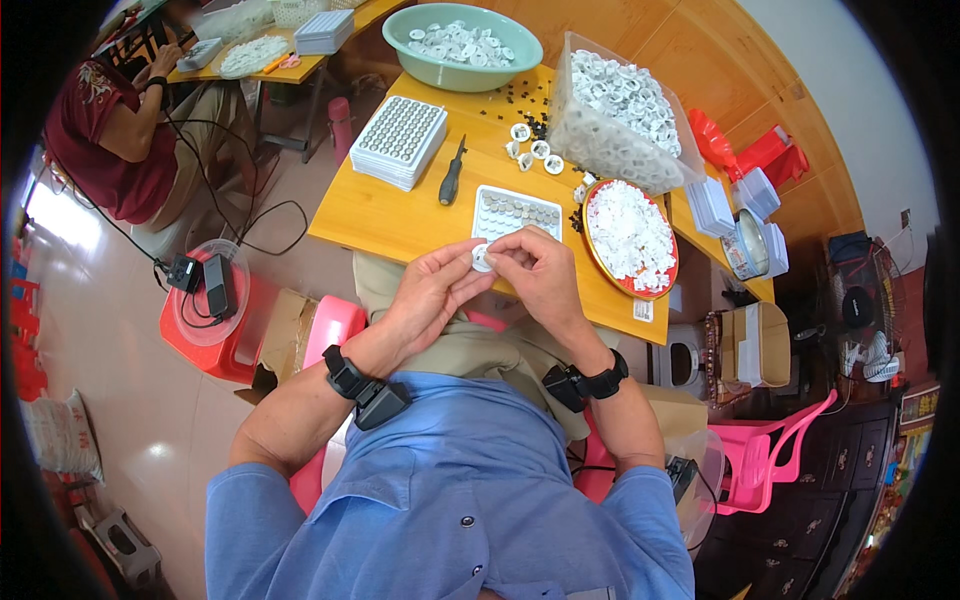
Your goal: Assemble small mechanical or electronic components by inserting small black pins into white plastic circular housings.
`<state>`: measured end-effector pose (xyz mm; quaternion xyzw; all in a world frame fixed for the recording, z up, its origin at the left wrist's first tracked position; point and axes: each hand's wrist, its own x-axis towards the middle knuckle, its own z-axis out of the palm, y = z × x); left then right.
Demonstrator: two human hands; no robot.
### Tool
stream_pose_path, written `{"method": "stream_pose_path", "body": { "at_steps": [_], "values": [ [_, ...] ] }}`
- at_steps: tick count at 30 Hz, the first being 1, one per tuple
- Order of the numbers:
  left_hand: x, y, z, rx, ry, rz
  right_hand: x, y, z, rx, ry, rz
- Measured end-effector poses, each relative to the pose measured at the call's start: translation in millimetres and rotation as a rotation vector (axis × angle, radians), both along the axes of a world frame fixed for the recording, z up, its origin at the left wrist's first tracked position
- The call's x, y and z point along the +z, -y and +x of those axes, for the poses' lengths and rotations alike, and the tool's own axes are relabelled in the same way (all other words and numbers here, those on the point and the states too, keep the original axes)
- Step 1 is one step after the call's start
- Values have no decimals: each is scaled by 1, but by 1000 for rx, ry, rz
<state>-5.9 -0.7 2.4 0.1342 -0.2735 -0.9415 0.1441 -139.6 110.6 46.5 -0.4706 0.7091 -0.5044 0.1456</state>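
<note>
Just off the table's near edge, my left hand [436,285] pinches a small round white plastic part [481,259] between thumb and fingers. The fingertips of my right hand [538,270] close on the same part from the other side. Whether anything smaller is between those fingertips, I cannot make out. Directly beyond my hands lies a white tray [487,193] with rows of small silvery discs. A dark-handled screwdriver [452,178] rests to its left. Farther left is a stack of white trays [385,170], the top one full of round silvery pieces.
A red-rimmed plate [598,262] heaped with white pieces sits right. Behind stand a clear bin [590,140] and a green basin [400,48], both holding white parts. Several loose round parts [540,149] and black bits dot the table. At upper left sits another person [110,130].
</note>
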Motion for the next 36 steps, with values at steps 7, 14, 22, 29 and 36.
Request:
{"method": "stream_pose_path", "body": {
  "at_steps": [7, 14, 22, 29, 36],
  "values": [
    [-1, 0, 0, 12, 15, -12, -1, -1, 3, 0, -177, -18],
    [-2, -2, -3, 104, 101, -235, -5, 1, 8, -45, 43, 27],
    [2, -5, -3, 127, 75, -370, -9, -3, -12, 106, 347, 89],
    [-3, -3, -3, 133, 87, -437, -10, -1, -8, 86, 211, 90],
    [-11, -2, -2, 143, 70, -596, -12, -1, 3, 20, 87, 114]
  ]
}}
